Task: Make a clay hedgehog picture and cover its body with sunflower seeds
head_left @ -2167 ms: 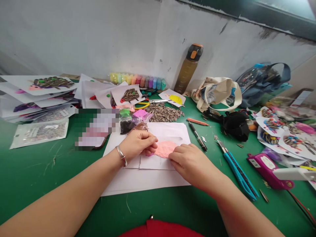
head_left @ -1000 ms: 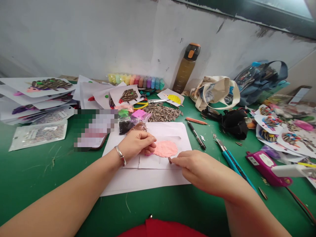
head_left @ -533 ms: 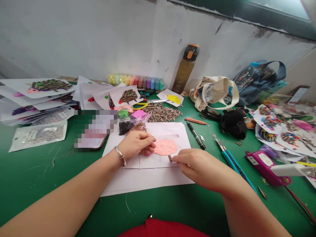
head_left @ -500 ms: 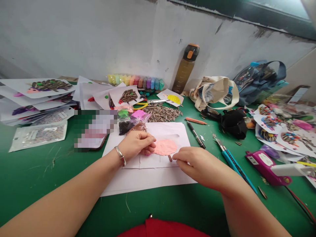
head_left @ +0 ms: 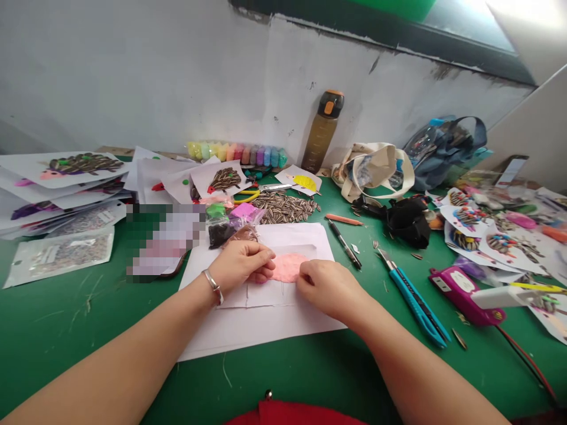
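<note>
The pink clay oval (head_left: 287, 267) lies flat on the white paper (head_left: 270, 336), between the two hands. The left hand (head_left: 248, 265) is closed, thumb against forefinger, at the oval's left edge; whether anything is pinched there cannot be told. The right hand (head_left: 328, 286) is closed, fingers curled under, at the oval's right edge; its fingertips are hidden, and any held item cannot be confirmed. Beyond the paper is a pile of striped seeds (head_left: 286, 206), with scissors (head_left: 249, 195) just behind and bagged magenta clay (head_left: 245, 212) beside it. Right of the paper lie a black pen (head_left: 344, 245), an orange stick (head_left: 344, 219) and, farther out, a blue utility knife (head_left: 414, 304).
</note>
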A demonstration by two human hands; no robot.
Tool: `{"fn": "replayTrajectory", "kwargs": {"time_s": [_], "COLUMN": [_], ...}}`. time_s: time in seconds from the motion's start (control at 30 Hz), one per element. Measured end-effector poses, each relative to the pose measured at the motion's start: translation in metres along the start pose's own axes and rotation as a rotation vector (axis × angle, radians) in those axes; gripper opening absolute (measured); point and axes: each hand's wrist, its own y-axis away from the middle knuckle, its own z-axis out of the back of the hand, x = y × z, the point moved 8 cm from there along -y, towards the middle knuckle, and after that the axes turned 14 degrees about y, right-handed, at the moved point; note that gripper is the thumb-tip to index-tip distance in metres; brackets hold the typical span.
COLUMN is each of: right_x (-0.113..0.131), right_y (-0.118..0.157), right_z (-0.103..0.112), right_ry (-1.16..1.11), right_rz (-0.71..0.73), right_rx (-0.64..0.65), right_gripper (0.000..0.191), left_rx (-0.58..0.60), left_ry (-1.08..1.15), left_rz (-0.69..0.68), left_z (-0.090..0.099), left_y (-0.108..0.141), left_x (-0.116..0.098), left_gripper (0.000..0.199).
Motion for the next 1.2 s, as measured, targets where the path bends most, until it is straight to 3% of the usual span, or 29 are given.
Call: {"fn": "replayTrajectory", "kwargs": {"time_s": [0.23, 0.43, 0.63, 0.83, 1.1, 1.2], "right_x": [-0.0095, -0.0059, -0.0079, -0.0032, -0.0075, -0.0074], "right_y": [-0.0004, -0.0021, 0.0025, 0.0019, 0.0016, -0.0002], "right_z": [-0.0034, 0.0013, -0.0026, -0.0018, -0.0028, -0.0037], "right_ry": [-0.257, -0.056, -0.225, -0.068, -0.183, -0.136], "right_rz": [0.033, 0.004, 0.061, 0.019, 0.038, 0.004], "right_rx": [0.128, 0.025, 0.135, 0.044, 0.11, 0.081], "right_gripper": [0.034, 0.026, 0.031, 0.016, 0.031, 0.027], "left_rx": [-0.002, -0.009, -0.004, -0.018, -0.007, 0.0], "left_ry": [0.009, 0.001, 0.009, -0.004, 0.001, -0.005], "left_rz": [0.022, 0.016, 0.017, 0.03, 0.019, 0.01], "left_z": [-0.0005, -0.0004, 0.0, 0.0011, 0.0006, 0.0008], "left_y": [0.0006, -0.0009, -0.0026, -0.0022, -0.0024, -0.0036], "left_x": [0.0007, 0.0012, 0.0017, 0.0027, 0.0032, 0.0034], "left_gripper": [0.028, 0.03, 0.033, 0.029, 0.027, 0.027]}}
